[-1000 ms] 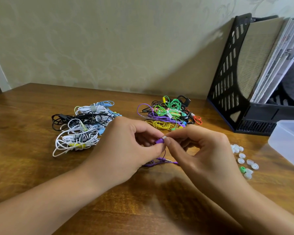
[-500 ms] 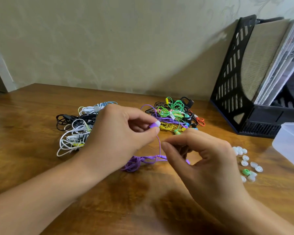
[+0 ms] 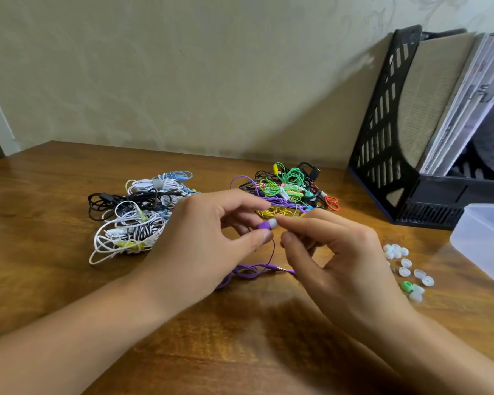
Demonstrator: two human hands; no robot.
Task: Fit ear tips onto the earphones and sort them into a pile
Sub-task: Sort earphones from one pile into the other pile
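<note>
black file rack (image 3: 382,143) with papers (image 3: 468,104), clear plastic box (image 3: 485,240), wooden table (image 3: 40,252)

Both forearms are bare, no sleeves showing; left hand (image 3: 203,240) and right hand (image 3: 342,263) ungloved.

On the counter (image 3: 54,280) two heaps of earphones lie side by side behind the hands, the left heap (image 3: 134,215) apart from the right heap (image 3: 285,189), with loose ear tips (image 3: 405,269) further right, before the file rack (image 3: 388,138) and beside the tub (image 3: 485,240).
</note>
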